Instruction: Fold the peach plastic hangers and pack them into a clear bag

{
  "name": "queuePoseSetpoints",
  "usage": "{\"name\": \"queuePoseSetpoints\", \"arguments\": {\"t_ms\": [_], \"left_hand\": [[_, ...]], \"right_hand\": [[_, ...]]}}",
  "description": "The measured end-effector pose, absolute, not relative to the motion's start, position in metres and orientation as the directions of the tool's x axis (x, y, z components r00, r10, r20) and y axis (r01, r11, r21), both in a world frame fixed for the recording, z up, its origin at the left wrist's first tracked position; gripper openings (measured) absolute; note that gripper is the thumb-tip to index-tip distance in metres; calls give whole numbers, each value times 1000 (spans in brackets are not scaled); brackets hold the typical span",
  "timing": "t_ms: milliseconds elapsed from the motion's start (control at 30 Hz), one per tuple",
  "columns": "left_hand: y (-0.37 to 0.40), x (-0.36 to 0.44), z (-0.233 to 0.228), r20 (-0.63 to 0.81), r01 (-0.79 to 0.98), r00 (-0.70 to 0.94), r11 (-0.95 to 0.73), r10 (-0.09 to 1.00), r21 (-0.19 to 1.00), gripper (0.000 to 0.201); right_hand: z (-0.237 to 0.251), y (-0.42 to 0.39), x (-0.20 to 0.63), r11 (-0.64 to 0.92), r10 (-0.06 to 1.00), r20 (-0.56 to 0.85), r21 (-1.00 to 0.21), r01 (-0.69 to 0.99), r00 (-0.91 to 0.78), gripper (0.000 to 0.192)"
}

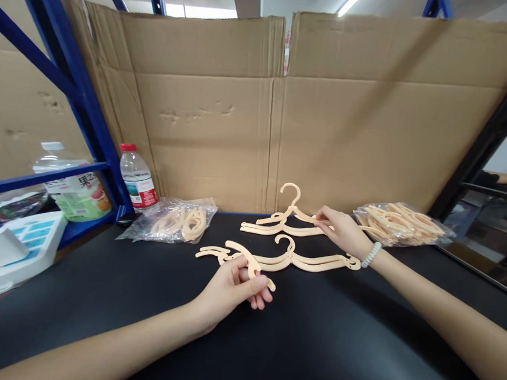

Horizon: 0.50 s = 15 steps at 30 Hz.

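My left hand (226, 287) is closed around a curved peach plastic hanger piece (246, 253), held above the black table. Just behind it lies a peach plastic hanger (317, 264) with its hook pointing away from me; the held piece overlaps its left part in view. My right hand (342, 230) reaches to the back and pinches the right arm of another peach hanger (293, 207), whose hook points toward the cardboard. Beneath that one lie further hanger arms (262, 230). The fingers of my right hand partly hide where they grip.
At the back left lies a clear bag of folded peach pieces (193, 224); a fuller bag (399, 221) lies at the back right. A red-capped bottle (138, 179), a larger bottle (79, 191) and a white tray (45, 248) stand left. Cardboard (206, 126) walls the back.
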<state>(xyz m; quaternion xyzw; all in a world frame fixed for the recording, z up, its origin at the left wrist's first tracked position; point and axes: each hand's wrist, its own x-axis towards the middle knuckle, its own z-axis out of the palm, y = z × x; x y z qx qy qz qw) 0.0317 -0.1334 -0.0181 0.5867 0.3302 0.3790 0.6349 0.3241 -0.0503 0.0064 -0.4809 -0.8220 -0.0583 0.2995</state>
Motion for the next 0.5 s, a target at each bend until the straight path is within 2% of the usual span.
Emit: {"name": "queuePoseSetpoints", "arguments": {"t_ms": [133,300,500], "left_hand": [[-134,20,-8,37,-76,413,-6,910,997,27],[-126,4,-1,88,-155,237,-52,968,987,20],[-118,2,-7,80,-280,252,-7,964,960,17]], "right_hand": [[22,-76,328,598,734,574,-293,747,-363,13],[9,-107,329,611,757,546,-397,685,-359,24],[-3,-111,331,625,741,563,-379,683,-366,20]]}}
